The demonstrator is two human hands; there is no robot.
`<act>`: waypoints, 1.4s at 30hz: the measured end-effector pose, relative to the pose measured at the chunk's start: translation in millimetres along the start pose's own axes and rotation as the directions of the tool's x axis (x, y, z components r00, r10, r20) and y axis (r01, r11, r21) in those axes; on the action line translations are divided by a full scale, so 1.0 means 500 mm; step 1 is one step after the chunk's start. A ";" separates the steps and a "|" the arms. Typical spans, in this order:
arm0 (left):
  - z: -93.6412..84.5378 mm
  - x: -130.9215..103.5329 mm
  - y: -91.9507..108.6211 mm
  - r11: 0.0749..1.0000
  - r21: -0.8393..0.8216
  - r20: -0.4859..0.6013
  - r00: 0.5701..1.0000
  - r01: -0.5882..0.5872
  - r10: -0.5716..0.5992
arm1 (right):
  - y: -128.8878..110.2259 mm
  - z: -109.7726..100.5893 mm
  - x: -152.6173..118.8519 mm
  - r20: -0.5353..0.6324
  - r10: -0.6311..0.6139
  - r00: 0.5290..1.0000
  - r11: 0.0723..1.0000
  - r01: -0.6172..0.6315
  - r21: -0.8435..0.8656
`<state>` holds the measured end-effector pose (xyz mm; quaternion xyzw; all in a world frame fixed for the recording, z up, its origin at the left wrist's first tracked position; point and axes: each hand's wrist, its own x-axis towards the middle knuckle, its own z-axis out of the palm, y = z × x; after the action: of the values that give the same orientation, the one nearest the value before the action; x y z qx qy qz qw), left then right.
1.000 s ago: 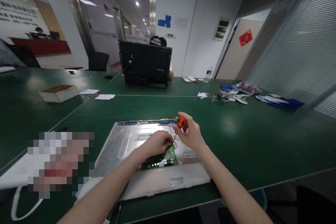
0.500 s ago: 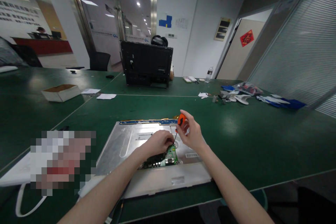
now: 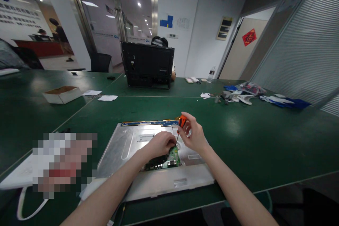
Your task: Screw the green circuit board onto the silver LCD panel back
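A silver metal display panel (image 3: 111,155) lies flat on the green table, with a blue circuit strip (image 3: 148,123) along its far edge. On its middle sits a green circuit board (image 3: 173,157) with metal connectors. My right hand (image 3: 194,132) is closed round the orange and black handle of a screwdriver (image 3: 182,120), whose thin shaft points down to the board's far corner. My left hand (image 3: 161,144) is closed at the screwdriver's tip, fingers pressed together; whatever they hold is hidden. Part of the board lies under this hand.
A black monitor housing (image 3: 148,63) stands at the back. A shallow white box (image 3: 63,95) and papers (image 3: 107,97) lie to the left, a blurred-out bag (image 3: 23,169) nearer. Plastic bags and scraps (image 3: 238,95) are at the right, beyond them a bottle (image 3: 211,74).
The screwdriver handle has turned slightly in my right hand; its tip stays at the same corner. My left hand keeps its place. A person has appeared walking in the far left background.
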<state>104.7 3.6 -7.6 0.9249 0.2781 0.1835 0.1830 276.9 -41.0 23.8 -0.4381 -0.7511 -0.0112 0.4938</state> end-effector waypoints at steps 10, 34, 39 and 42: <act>0.002 0.000 -0.002 1.000 0.005 -0.007 1.000 0.004 -0.004 | 0.004 0.003 -0.001 -0.030 -0.013 0.999 1.000 0.012 -0.023; 0.005 -0.001 -0.007 1.000 -0.018 -0.010 1.000 -0.011 0.011 | -0.001 0.000 -0.001 0.005 0.005 1.000 1.000 -0.005 0.008; 0.005 0.000 -0.007 1.000 -0.009 -0.009 1.000 -0.011 0.011 | 0.001 -0.001 -0.003 0.007 0.006 1.000 1.000 -0.006 0.015; 0.005 0.000 -0.007 1.000 -0.009 -0.013 1.000 -0.014 0.014 | 0.000 0.000 -0.002 -0.005 0.005 1.000 1.000 -0.005 0.000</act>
<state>104.4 5.8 -11.2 0.9248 0.2720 0.1919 0.1842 277.1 -41.9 23.1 -0.4398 -0.7488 -0.0111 0.4958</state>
